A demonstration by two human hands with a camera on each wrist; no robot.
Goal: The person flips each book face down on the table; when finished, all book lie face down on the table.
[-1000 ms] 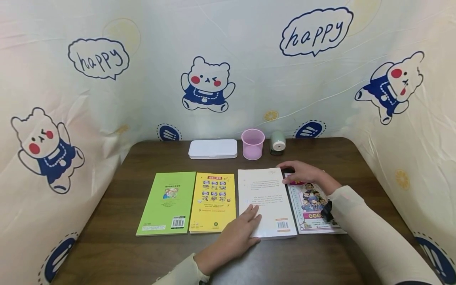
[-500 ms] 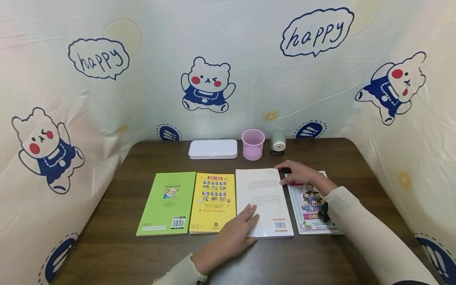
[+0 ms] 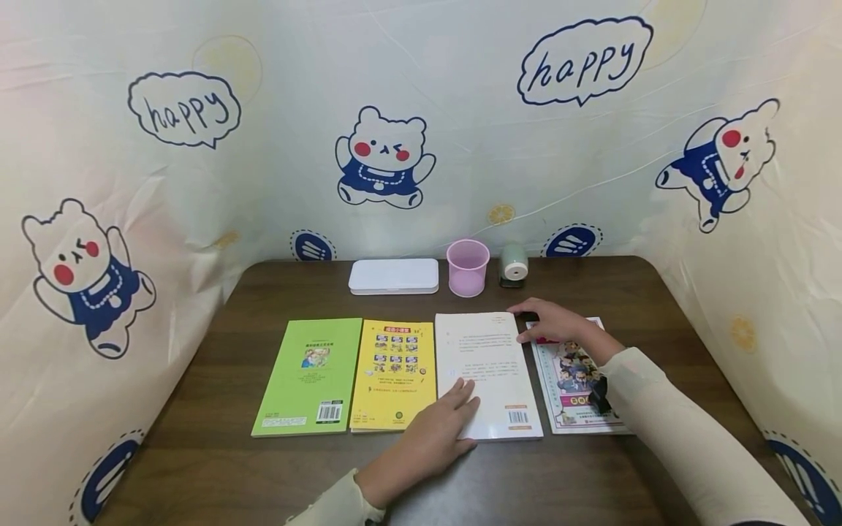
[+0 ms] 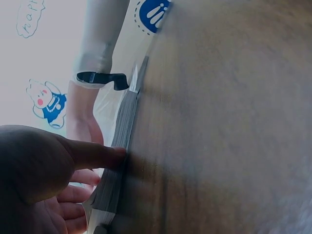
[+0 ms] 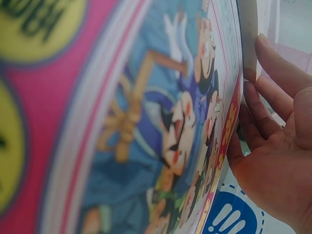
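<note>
A thick white book (image 3: 492,365) lies third from the left in a row of books. My left hand (image 3: 430,431) rests its straight fingers on the cover's lower left. Its thumb (image 4: 95,153) touches the near page edge in the left wrist view. At the book's far right corner is my right hand (image 3: 555,321), fingers extended along the far edge and thumb at the right side. Under my right forearm lies a book with a cartoon cover (image 3: 575,380), partly hidden by the sleeve; the cartoon figures (image 5: 180,122) fill much of the right wrist view.
To the left lie a yellow book (image 3: 393,380) and a green book (image 3: 305,380). Along the back of the dark wooden table (image 3: 276,285) stand a white case (image 3: 393,276), a pink cup (image 3: 467,270) and a green pencil sharpener (image 3: 513,264). A printed curtain encloses the table.
The white book has shifted slightly left, up beside the yellow book, with both hands moving along. A gap now shows between it and the cartoon book. Little differs over the last half second.
</note>
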